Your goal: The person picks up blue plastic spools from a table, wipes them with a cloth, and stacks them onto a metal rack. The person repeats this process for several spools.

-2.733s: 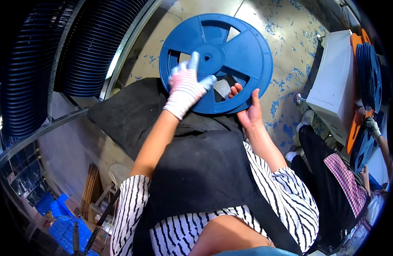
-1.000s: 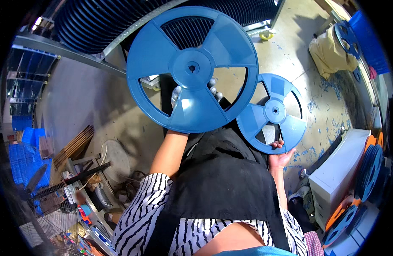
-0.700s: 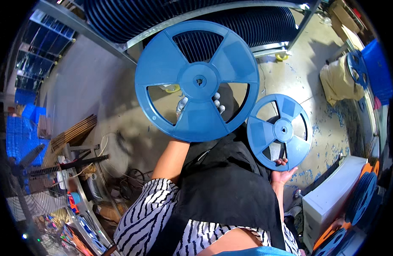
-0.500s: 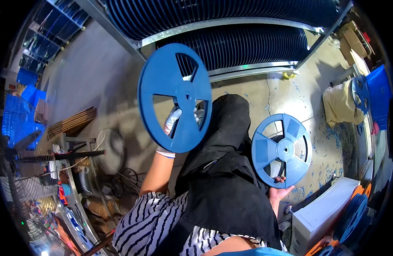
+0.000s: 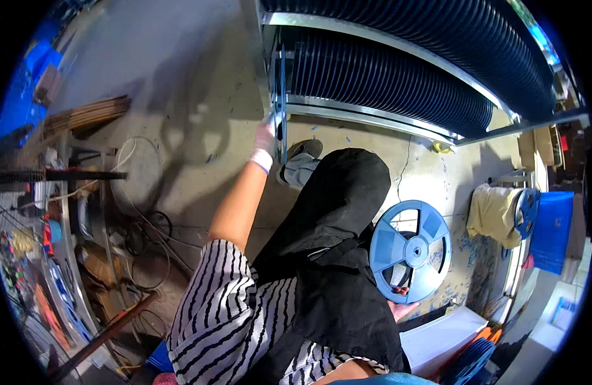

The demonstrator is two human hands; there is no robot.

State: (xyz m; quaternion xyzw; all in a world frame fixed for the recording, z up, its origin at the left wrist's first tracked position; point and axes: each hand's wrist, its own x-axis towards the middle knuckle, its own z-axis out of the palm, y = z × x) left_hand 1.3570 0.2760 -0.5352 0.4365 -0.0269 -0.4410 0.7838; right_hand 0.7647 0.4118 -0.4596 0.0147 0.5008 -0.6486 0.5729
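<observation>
My gloved left hand (image 5: 266,136) is closed on the rim of a blue plastic reel (image 5: 282,77), which stands upright and edge-on to me. That reel is at the left end of the lower row of dark reels (image 5: 386,90) on a metal rack; whether it touches the rack, I cannot tell. Beside my right thigh, my bare right hand (image 5: 402,308) grips the lower rim of a second blue reel (image 5: 387,242). Its spoked face is turned up toward me. Part of the right hand is hidden behind this reel.
The rack's metal rail (image 5: 366,117) runs across the front. A white box-shaped unit (image 5: 444,337) stands low at the right, next to orange and blue reels. Planks (image 5: 90,117) and cables (image 5: 132,231) lie at the left. Blue scraps litter the floor.
My left hand has carried its reel forward to the rack and turned it edge-on. The right hand still holds its reel. My view has swung left, so the rack appears farther right.
</observation>
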